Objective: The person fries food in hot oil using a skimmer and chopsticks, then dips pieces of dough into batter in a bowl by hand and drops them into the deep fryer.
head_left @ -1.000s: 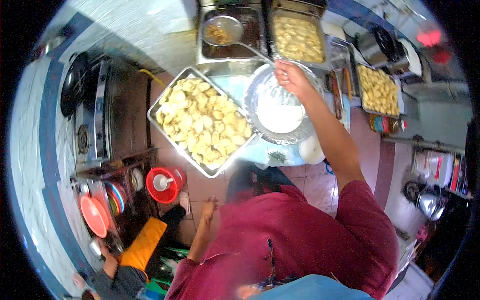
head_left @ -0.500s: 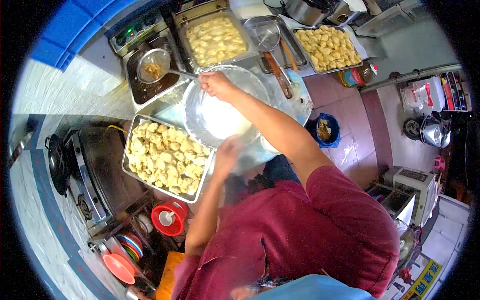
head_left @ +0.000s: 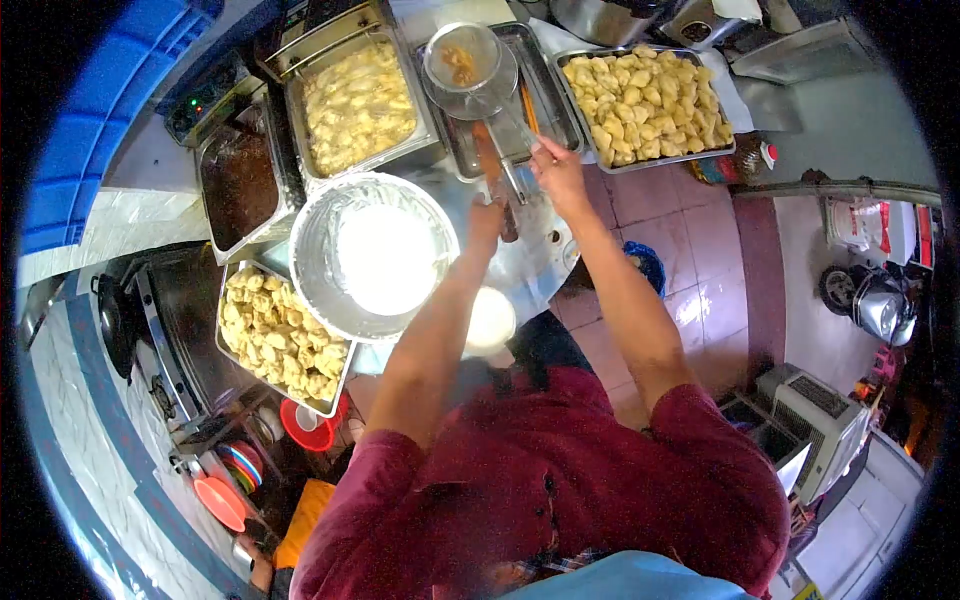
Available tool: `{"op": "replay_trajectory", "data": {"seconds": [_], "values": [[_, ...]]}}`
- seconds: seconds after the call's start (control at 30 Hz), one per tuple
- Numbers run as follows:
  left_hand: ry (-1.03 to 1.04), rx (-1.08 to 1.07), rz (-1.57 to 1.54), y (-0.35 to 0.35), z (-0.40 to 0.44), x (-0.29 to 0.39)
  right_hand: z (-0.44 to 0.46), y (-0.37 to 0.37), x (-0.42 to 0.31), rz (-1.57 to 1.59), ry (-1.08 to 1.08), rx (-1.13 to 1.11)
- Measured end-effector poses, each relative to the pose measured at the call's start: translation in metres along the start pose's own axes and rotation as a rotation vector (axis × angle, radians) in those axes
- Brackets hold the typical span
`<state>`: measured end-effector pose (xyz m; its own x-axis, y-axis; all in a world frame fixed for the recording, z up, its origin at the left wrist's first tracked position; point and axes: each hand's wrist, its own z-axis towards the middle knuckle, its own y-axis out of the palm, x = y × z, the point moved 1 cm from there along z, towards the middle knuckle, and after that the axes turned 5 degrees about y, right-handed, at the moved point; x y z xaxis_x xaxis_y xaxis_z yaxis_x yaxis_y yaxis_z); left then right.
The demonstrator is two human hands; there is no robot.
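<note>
Shirt: a person is wearing a dark red shirt [head_left: 560, 470] and is reaching both arms over a pale table [head_left: 535, 265].
Bowl: a big metal bowl [head_left: 318, 230] is holding white batter-like stuff [head_left: 385, 255], just beside a tray [head_left: 341, 382] of yellow pieces [head_left: 275, 335].
Left hand: the left hand [head_left: 487, 220] is resting at a brown wooden handle [head_left: 487, 155]; blur is hiding its fingers, so I cannot tell whether they are gripping.
Right hand: the right hand [head_left: 558, 175] is gripping the handle of a mesh strainer [head_left: 462, 40], its fingers wrapped around it.
Strainer: it is carrying brown bits [head_left: 458, 66] above a shallow metal tray [head_left: 549, 92], overlapping a round skimmer [head_left: 470, 107]; whether they are touching is unclear.
Pans: leftward, one is holding dark liquid [head_left: 238, 185], the next more pieces [head_left: 360, 105].
Spill: a tilting wrist could be tipping bits out; crowded handles could be snagging.
Writing: a red-capped bottle [head_left: 748, 158] is showing a coloured label, and a white bag [head_left: 860, 222] red marks; nothing is reading clearly.
</note>
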<state>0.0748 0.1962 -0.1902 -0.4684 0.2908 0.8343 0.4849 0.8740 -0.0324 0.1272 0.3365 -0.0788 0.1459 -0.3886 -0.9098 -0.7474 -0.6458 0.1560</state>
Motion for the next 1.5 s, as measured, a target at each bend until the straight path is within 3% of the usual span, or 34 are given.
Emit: {"op": "replay_trajectory", "data": {"seconds": [0.13,0.17,0.27,0.4,0.43,0.53,0.63,0.67,0.73,0.8,0.9,0.93,1.03,1.13,1.23,1.3,1.43,1.5], "values": [[-0.036,-0.143,-0.156,0.004,0.021,0.002,0.035,-0.012,0.065,-0.081,0.058,0.078],[-0.026,-0.172,-0.148,0.004,0.017,0.005,0.041,-0.017,0.083,-0.294,-0.132,0.061],[-0.032,-0.137,-0.212,0.010,0.009,0.019,0.042,-0.020,0.121,-0.827,-0.379,0.256],[-0.060,-0.142,-0.420,0.021,-0.022,0.039,0.031,-0.007,0.105,-0.504,0.157,0.111],[-0.036,-0.148,-0.377,0.020,-0.022,0.036,0.022,-0.004,0.084,-0.480,0.316,0.060],[0.027,-0.166,-0.313,0.012,-0.021,0.029,0.044,-0.006,0.128,-0.543,0.003,0.123],[0.123,-0.016,0.130,0.006,-0.031,0.057,0.055,-0.008,0.149,-0.684,-0.147,0.142],[0.178,0.029,0.145,0.002,-0.029,0.068,0.053,-0.010,0.146,-0.623,-0.094,0.105],[0.503,0.192,0.460,-0.006,-0.030,0.102,0.043,-0.021,0.140,-0.502,0.012,0.029],[0.454,0.239,0.540,-0.032,0.014,0.098,0.038,-0.028,0.146,-0.543,-0.085,0.040],[0.658,0.282,0.533,-0.043,0.023,0.133,0.027,-0.030,0.144,-0.632,-0.086,0.069],[0.612,0.296,0.561,-0.039,0.009,0.153,0.024,-0.031,0.137,-0.666,-0.064,0.082],[0.524,0.263,0.472,-0.041,-0.010,0.161,0.001,-0.039,0.062,-1.165,0.082,-0.120],[0.514,0.226,0.383,-0.048,-0.024,0.148,0.001,-0.062,0.062,-1.070,-0.189,0.327],[0.409,0.195,0.308,-0.043,-0.060,0.139,0.025,-0.048,0.046,-0.923,-0.090,0.455],[0.351,0.152,0.246,-0.038,-0.079,0.131,0.047,-0.036,0.053,-0.925,0.012,0.469],[0.262,0.103,0.165,-0.038,-0.101,0.111,0.083,-0.048,0.106,-0.971,-0.057,0.459],[0.217,0.072,0.184,-0.043,-0.120,0.124,0.070,-0.055,0.091,-0.886,-0.168,0.423]]}}
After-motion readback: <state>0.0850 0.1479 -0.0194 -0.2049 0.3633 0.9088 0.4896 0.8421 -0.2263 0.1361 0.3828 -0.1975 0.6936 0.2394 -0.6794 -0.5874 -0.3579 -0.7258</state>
